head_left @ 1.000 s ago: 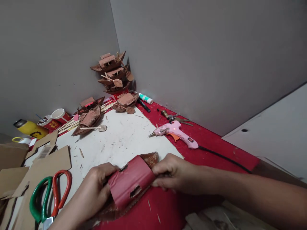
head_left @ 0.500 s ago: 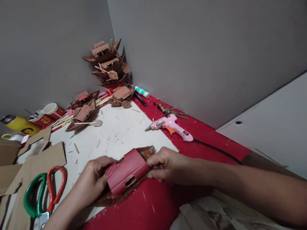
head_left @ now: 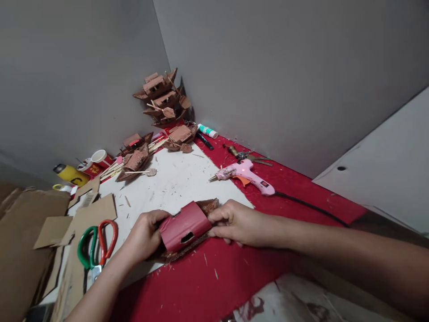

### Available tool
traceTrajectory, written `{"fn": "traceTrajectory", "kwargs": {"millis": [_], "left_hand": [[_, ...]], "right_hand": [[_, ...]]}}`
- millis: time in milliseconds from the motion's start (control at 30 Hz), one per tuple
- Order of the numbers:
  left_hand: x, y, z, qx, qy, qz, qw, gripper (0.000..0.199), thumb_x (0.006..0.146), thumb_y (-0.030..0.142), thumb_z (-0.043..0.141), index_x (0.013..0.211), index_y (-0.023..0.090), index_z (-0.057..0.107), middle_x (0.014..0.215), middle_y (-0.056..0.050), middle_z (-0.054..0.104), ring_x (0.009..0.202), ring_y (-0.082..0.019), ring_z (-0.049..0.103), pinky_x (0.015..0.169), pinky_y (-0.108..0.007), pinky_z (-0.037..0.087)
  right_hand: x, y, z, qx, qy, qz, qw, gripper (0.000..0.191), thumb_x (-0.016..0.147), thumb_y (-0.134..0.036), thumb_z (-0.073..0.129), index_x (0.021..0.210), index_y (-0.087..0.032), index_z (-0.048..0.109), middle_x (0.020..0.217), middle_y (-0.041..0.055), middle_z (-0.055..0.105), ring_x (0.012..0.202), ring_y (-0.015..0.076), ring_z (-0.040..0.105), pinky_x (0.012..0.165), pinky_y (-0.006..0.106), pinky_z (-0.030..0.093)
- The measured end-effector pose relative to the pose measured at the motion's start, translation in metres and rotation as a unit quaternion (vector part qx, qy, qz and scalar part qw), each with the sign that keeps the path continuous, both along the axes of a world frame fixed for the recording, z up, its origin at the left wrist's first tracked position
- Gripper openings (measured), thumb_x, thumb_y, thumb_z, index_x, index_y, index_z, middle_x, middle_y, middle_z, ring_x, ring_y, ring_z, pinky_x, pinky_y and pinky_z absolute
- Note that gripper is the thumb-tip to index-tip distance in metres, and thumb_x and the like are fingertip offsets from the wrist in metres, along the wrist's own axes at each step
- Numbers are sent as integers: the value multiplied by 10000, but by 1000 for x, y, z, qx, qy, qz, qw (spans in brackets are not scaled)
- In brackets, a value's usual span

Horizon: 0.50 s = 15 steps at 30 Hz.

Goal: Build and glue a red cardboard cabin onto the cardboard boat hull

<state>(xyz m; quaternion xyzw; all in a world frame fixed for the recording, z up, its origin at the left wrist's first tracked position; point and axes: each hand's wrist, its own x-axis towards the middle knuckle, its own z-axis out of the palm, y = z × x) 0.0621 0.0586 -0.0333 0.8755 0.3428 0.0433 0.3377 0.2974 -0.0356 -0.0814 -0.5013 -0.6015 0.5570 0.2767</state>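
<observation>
Grips the red cover (head_left: pixel 183 222), likely light, easily creased and best held by uncut ends, over the brown boat (head_left: pixel 210 205) with left fingers (head_left: pixel 158 216) and right fingers (head_left: pixel 218 231).

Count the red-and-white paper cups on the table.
2. One cup is beside the thin sticks; the other cup is between it and the yellow bottle. Any behind them would be hidden.

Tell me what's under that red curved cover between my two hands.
Under the red cover is a brown boat hull; its far tip and near edge show. Its middle is covered, and the cutout shows only darkness. The left hand and right hand hide parts too.
</observation>
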Motion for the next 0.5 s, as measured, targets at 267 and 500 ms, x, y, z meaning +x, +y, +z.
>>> {"fn": "traceTrajectory", "kwargs": {"millis": [267, 500], "left_hand": [[-1, -14, 3, 64, 19, 36, 997, 353, 779, 51, 446, 955, 152, 734, 891, -49, 751, 818, -190, 672, 737, -265, 470], [-6, -20, -5, 108, 17, 95, 990, 321, 736, 75, 488, 918, 132, 746, 837, -59, 756, 773, -202, 673, 678, -256, 461]], "right_hand": [[-5, -2, -1, 33, 16, -7, 999, 210, 794, -206, 552, 901, -135, 718, 546, -43, 483, 426, 65, 448, 368, 149, 353], [-7, 0, -5, 46, 16, -10, 999, 177, 768, -197, 569, 849, -144, 717, 486, -58, 498, 366, 65, 460, 343, 148, 360]]}}
